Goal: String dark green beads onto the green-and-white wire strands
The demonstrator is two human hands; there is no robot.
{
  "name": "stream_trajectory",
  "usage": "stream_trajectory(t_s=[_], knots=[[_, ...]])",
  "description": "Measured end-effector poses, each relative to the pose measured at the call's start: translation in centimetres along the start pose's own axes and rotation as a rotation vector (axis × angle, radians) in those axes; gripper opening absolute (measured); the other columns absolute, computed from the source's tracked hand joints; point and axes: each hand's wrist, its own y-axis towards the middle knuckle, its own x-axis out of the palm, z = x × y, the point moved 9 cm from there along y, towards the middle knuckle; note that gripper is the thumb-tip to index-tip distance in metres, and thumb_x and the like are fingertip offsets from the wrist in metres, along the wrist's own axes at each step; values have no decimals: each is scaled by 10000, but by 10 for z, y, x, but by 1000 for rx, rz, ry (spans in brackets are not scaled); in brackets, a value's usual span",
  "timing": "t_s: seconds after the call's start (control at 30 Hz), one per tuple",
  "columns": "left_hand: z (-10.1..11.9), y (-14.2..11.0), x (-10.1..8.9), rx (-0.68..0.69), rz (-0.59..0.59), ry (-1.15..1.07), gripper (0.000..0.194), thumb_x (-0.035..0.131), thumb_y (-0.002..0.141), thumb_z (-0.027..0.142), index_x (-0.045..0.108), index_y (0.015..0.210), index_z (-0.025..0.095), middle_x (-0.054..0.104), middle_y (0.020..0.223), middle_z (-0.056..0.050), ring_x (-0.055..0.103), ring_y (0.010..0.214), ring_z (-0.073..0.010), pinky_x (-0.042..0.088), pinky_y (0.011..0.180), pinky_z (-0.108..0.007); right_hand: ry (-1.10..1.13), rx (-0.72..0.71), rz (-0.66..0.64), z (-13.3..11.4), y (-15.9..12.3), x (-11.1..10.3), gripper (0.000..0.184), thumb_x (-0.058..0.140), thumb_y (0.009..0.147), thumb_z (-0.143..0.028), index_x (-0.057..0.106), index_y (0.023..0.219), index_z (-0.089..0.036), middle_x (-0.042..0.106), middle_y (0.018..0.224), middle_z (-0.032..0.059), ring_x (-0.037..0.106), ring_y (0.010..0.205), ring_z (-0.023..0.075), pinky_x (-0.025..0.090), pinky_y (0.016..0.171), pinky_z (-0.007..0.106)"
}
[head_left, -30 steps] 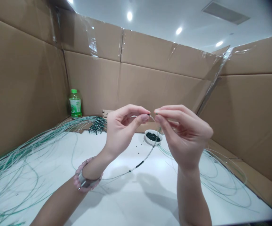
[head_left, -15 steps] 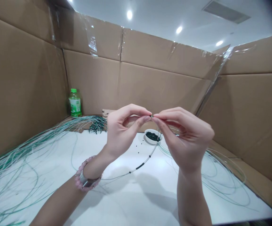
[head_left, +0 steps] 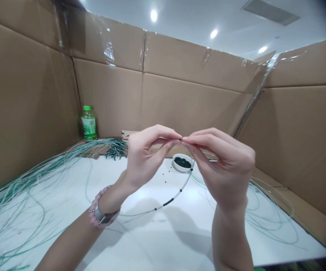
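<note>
My left hand [head_left: 146,158] and my right hand [head_left: 222,162] are raised above the table, fingertips meeting in two pinches. Between the tips shows a tiny dark bead [head_left: 181,139], mostly covered by fingers. A thin cord [head_left: 186,182] strung with small black beads hangs from under my right hand's fingers and curves down left toward my left wrist. Along it sits a longer dark row of beads [head_left: 168,202]. Behind the hands, a white bowl [head_left: 176,168] holds many dark beads [head_left: 182,162]. A few loose beads [head_left: 165,182] lie left of it.
Many green and white cords [head_left: 38,175] spread over the left side of the white table [head_left: 140,248], their dark bundled ends [head_left: 116,149] at the back. More cords [head_left: 276,229] loop at the right. A green bottle [head_left: 89,124] stands in the back-left corner. Cardboard walls [head_left: 197,98] enclose the table.
Both hands keep their pinches; the fingertips have drawn slightly closer together. The hanging beaded cord has shifted a little. The view has moved slightly.
</note>
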Motion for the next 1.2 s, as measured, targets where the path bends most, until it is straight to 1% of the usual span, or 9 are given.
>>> stream_trajectory(t_s=[0.13,0.33,0.5,0.6,0.73,0.9,1.0,1.1,1.2], knots=[[1,1,0,5,-23,38,42,664,793,161,692,814,184,705,790,-27,654,724,-111,576,667,-209,50,6,13,3,0,-1,185,662,786,-102,663,802,-286,680,750,-33,611,623,116,538,558,251],[-5,4,1,-67,-69,30,53,697,768,177,702,820,185,717,771,-14,671,702,-102,585,666,-188,102,55,60,13,-3,-4,260,709,736,-91,686,903,-289,712,756,-54,693,694,131,626,664,266],[-12,5,0,-111,-82,8,58,746,716,193,713,761,178,724,714,-11,679,644,-107,583,609,-173,142,44,57,13,-3,-4,301,742,703,-74,692,924,-271,716,758,-56,705,714,113,629,695,223],[-15,4,0,-130,-85,5,48,724,744,224,715,757,178,726,699,-18,683,618,-114,579,570,-175,181,68,56,17,-1,-2,295,731,719,-83,687,946,-266,721,775,-44,710,731,131,636,687,256],[-18,3,6,-159,-120,-24,78,665,802,233,701,780,167,726,699,-27,690,626,-117,589,592,-181,204,88,41,19,1,2,306,705,735,-70,677,976,-256,720,794,-31,711,738,137,633,665,268],[-13,3,4,-128,-70,36,77,656,809,227,662,775,159,711,700,-23,677,627,-104,581,600,-170,164,111,71,16,0,4,217,672,759,-90,666,913,-242,704,776,-29,692,707,126,606,635,263],[-15,3,5,-142,-84,30,121,640,822,256,639,756,154,698,685,-21,662,601,-97,571,582,-171,153,173,15,18,2,8,158,680,746,-108,653,856,-219,685,760,-28,665,679,111,581,602,239],[-16,3,8,-153,-114,27,137,632,828,261,624,748,151,674,661,-13,647,592,-89,560,588,-170,189,237,-68,24,2,14,175,686,732,-110,649,861,-222,660,722,-39,649,653,97,567,571,205],[-19,3,10,-166,-142,9,118,634,826,247,628,758,151,669,672,-10,644,608,-88,556,605,-175,257,254,-64,30,1,14,206,676,737,-94,647,889,-231,656,721,-42,663,669,98,579,584,194]])
